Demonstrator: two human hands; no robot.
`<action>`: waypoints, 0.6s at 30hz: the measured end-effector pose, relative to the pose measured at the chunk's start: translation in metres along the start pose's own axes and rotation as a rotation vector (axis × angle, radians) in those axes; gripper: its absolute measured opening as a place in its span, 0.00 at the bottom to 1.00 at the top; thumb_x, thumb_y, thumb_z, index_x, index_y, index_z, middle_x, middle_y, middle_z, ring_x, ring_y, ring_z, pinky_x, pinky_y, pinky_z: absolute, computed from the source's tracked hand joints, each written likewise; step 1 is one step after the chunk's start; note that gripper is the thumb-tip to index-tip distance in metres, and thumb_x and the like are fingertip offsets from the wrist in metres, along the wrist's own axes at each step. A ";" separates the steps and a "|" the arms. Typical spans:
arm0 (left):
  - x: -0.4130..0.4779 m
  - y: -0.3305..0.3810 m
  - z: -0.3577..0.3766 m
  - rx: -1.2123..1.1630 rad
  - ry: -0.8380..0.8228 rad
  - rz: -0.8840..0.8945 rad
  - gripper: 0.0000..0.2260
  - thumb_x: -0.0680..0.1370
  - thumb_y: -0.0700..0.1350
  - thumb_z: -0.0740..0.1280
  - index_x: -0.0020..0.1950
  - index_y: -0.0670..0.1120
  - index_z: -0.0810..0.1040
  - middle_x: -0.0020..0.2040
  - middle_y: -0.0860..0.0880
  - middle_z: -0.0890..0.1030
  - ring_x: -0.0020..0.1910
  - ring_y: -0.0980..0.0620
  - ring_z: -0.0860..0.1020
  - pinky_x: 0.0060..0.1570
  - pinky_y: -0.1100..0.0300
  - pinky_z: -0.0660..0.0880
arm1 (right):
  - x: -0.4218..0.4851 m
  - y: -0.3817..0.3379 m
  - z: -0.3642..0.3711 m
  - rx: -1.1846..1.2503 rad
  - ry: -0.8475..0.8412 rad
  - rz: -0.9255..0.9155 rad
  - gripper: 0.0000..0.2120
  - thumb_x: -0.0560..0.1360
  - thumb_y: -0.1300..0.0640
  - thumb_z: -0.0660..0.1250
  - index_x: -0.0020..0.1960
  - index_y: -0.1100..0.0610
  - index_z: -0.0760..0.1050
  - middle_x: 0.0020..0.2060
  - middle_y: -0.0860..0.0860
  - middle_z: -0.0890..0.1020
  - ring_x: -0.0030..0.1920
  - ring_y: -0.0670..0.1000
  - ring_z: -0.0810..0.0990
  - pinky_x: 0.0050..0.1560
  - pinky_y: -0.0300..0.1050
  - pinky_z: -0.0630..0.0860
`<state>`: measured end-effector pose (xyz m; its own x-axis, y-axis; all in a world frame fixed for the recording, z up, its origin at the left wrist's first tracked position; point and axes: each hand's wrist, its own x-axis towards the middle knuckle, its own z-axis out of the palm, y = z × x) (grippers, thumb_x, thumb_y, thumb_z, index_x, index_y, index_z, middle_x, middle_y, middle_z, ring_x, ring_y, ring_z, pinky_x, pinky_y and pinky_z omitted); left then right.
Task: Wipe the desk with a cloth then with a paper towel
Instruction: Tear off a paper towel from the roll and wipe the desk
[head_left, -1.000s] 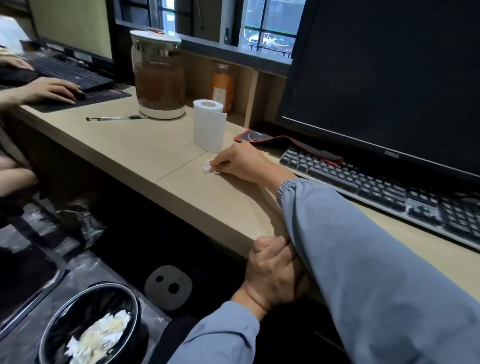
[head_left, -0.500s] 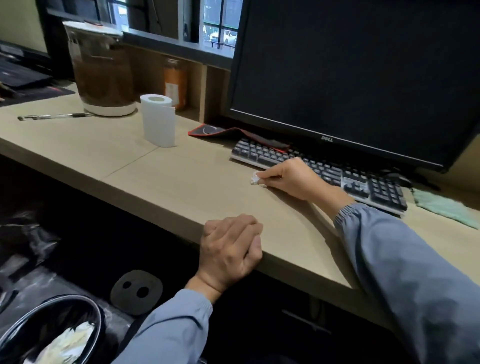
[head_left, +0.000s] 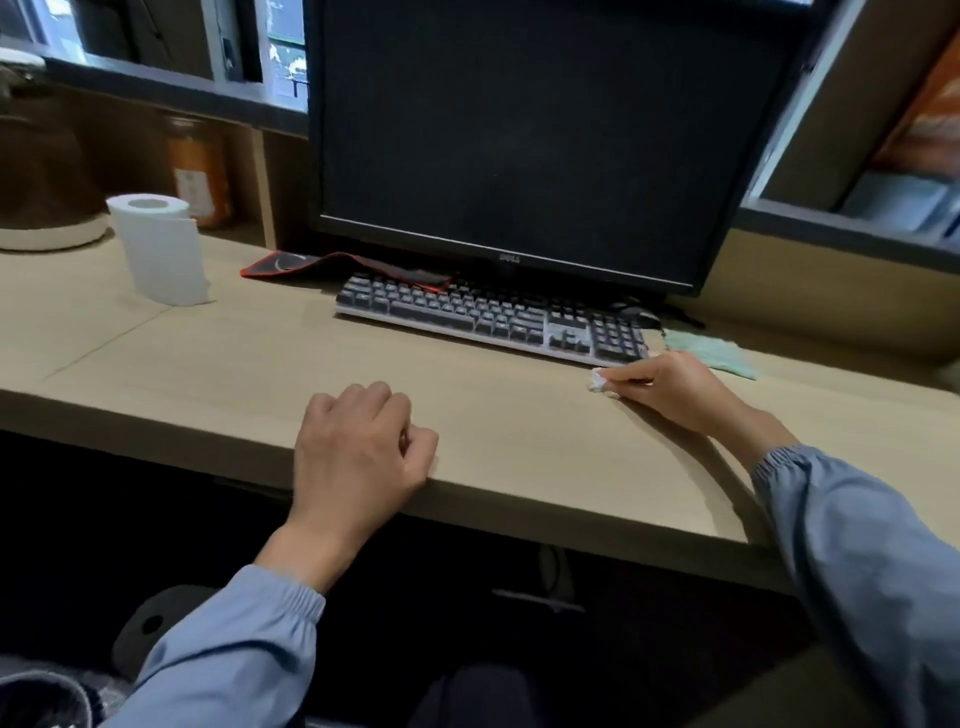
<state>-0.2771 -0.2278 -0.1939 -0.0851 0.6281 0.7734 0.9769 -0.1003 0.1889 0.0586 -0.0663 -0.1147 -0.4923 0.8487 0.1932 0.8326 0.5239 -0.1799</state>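
Just in front of the keyboard's (head_left: 488, 317) right end, the right hand (head_left: 670, 387) presses a small white wad (head_left: 597, 379) of paper onto the tabletop (head_left: 234, 374). Its grip is narrow: thumb and fingertips pinch the wad, which pokes out at the hand's left side and touches the wood. The wrist and blue sleeve (head_left: 852, 545) lie across the tabletop's right part.

The left hand (head_left: 358, 457) rests on the front edge near the middle, knuckles up, fingers curled into a fist with nothing in its grip.

A pale green cloth (head_left: 711, 353) lies flat just behind the right hand, beside the keyboard's right end. A white paper roll (head_left: 161, 249) stands upright at the far left, well apart from both hands, with a loose sheet hanging at its base.

Behind the keyboard stands a dark monitor (head_left: 545, 135), and a red-edged black mat (head_left: 311, 262) is tucked under the keyboard's left end. An orange bottle (head_left: 200, 171) sits in the back shelf, blurred.
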 end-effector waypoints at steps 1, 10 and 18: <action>0.006 0.003 -0.002 0.034 -0.057 -0.014 0.10 0.75 0.46 0.64 0.34 0.45 0.74 0.34 0.50 0.70 0.34 0.46 0.69 0.41 0.49 0.65 | -0.008 0.009 -0.004 0.007 0.015 0.029 0.13 0.78 0.53 0.73 0.62 0.49 0.84 0.56 0.45 0.86 0.45 0.41 0.82 0.48 0.30 0.74; 0.045 0.022 0.012 -0.100 -0.365 0.019 0.12 0.82 0.51 0.61 0.47 0.47 0.81 0.44 0.52 0.77 0.46 0.48 0.75 0.53 0.48 0.72 | -0.037 0.005 -0.007 0.037 0.065 0.114 0.11 0.78 0.53 0.72 0.60 0.49 0.85 0.55 0.45 0.86 0.52 0.44 0.83 0.54 0.35 0.72; 0.040 0.023 0.021 -0.133 -0.381 -0.042 0.10 0.83 0.54 0.60 0.55 0.52 0.80 0.53 0.54 0.77 0.53 0.51 0.72 0.59 0.51 0.70 | -0.072 -0.008 -0.003 0.101 0.052 0.052 0.14 0.77 0.53 0.73 0.62 0.44 0.83 0.56 0.38 0.84 0.55 0.36 0.81 0.61 0.34 0.77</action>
<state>-0.2544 -0.1888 -0.1709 -0.0215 0.8724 0.4882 0.9381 -0.1513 0.3115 0.0881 -0.1312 -0.1245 -0.4332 0.8715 0.2299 0.8257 0.4860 -0.2863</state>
